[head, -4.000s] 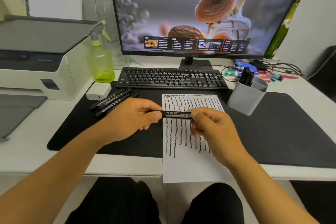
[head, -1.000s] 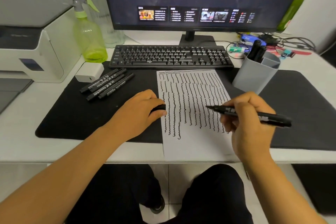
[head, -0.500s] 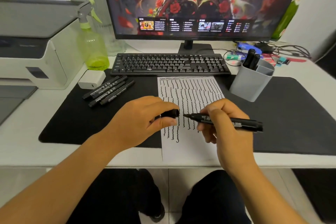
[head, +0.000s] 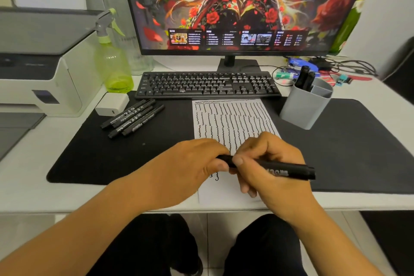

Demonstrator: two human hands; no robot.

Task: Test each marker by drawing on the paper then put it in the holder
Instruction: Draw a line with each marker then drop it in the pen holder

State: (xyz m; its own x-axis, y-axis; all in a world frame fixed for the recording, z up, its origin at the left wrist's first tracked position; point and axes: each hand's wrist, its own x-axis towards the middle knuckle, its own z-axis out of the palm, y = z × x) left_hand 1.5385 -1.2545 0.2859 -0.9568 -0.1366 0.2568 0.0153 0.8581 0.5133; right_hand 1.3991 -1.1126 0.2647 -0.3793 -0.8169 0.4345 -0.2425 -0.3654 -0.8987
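Both of your hands meet over the lower part of the sheet of paper (head: pixel 233 123), which lies on the black desk mat (head: pixel 358 152) with its near edge past the mat's front. Your right hand (head: pixel 268 163) is closed around a black marker (head: pixel 289 169), thumb and fingers wrapped on the barrel; the barrel's far end sticks out to the right of the paper, level over the mat. Your left hand (head: pixel 192 163) pinches the marker's other end, where the cap (head: pixel 224 159) sits; the two thumbs nearly touch. Whether the cap is pushed fully home cannot be told, since your fingers cover the joint.

The paper is filled with rows of wavy black lines, and a couple of squiggles show just below your left fingers.

Left of the paper, four black markers (head: pixel 132 119) lie bunched together on the mat, angled toward the white power adapter (head: pixel 113 103). Right of the paper's top corner stands the grey holder (head: pixel 304 107), touching the mat, with two black markers (head: pixel 305 78) upright in its rear compartment. Just beyond the paper's top edge sits the black keyboard (head: pixel 208 85), and behind that the monitor (head: pixel 235 6). Farther left of the paper are a green spray bottle (head: pixel 112 60) and a printer (head: pixel 38 63).
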